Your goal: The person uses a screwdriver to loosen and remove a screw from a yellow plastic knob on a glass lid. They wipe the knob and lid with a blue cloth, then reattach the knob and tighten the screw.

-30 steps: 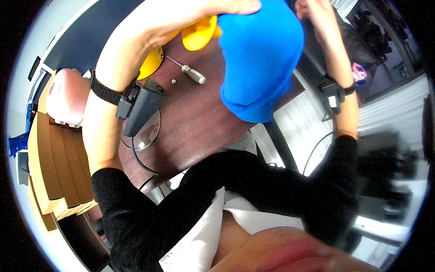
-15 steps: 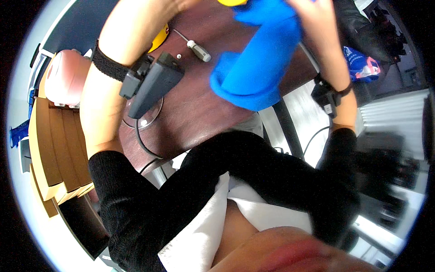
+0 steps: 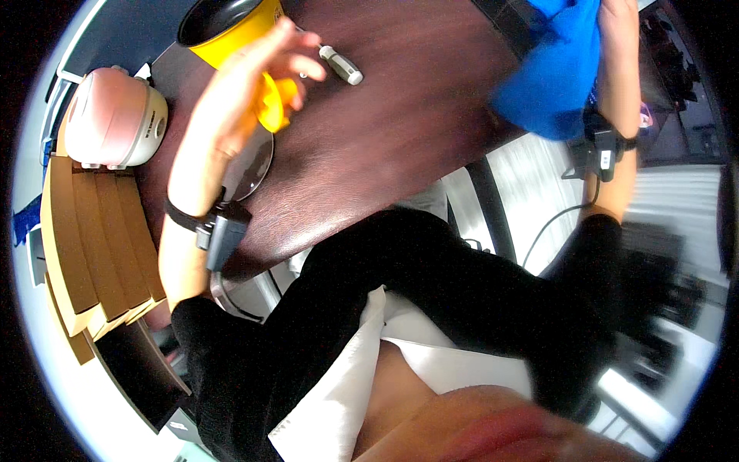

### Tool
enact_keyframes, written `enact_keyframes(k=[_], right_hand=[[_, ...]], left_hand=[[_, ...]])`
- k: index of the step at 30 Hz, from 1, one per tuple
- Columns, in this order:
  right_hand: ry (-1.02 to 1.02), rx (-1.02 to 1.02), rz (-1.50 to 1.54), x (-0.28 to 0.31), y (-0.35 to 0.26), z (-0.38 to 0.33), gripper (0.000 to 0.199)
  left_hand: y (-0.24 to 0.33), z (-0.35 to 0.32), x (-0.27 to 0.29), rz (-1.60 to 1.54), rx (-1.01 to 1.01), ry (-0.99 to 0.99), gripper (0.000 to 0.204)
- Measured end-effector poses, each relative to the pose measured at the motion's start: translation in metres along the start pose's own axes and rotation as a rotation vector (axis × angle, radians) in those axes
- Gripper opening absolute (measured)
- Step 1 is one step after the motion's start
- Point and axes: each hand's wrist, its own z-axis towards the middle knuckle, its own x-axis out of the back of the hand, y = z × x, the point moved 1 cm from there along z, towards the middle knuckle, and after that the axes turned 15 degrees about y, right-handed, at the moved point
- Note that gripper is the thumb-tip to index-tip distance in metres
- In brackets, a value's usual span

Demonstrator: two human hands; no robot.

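My right hand (image 3: 619,29), at the upper right, grips a blue cloth (image 3: 548,88) that hangs beside it over the table's edge; its fingertips are partly cut off by the frame. On the left, my left hand (image 3: 242,88) is slightly blurred, its fingers spread. Just beside its palm is a small yellow knob-like piece (image 3: 271,106), with a round flange and a short stub; the hand is not visibly closed around it. Behind that hand stands a yellow pot (image 3: 223,48) with a dark inside. A clear glass lid (image 3: 255,173) lies near my left wrist, partly hidden by it.
A screwdriver (image 3: 341,65) with a grey-white handle lies on the dark red-brown table (image 3: 385,131), near a tiny white piece (image 3: 302,75). At the left are a pink and white appliance (image 3: 115,115) and stacked cardboard boxes (image 3: 100,239). Strapped devices with cables sit on both wrists.
My right hand has carried the blue cloth to the right, away from the middle. My left hand has drawn back to the left, and its fingers are apart. The pot and yellow piece now show.
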Motion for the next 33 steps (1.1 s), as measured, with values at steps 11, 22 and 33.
enact_keyframes(k=[11,22,33], right_hand=[[0.006,-0.399,0.377,-0.016,0.005,-0.003,0.028],[0.034,-0.395,0.417,-0.008,0.023,0.004,0.029],[-0.046,-0.411,0.467,-0.028,0.011,-0.034,0.031]], left_hand=[[-0.034,0.006,-0.083,0.083,-0.167,-0.500,0.088],[-0.035,-0.019,-0.077,0.321,-0.232,-0.332,0.027],[-0.022,-0.029,-0.094,0.397,-0.599,-0.184,0.033]])
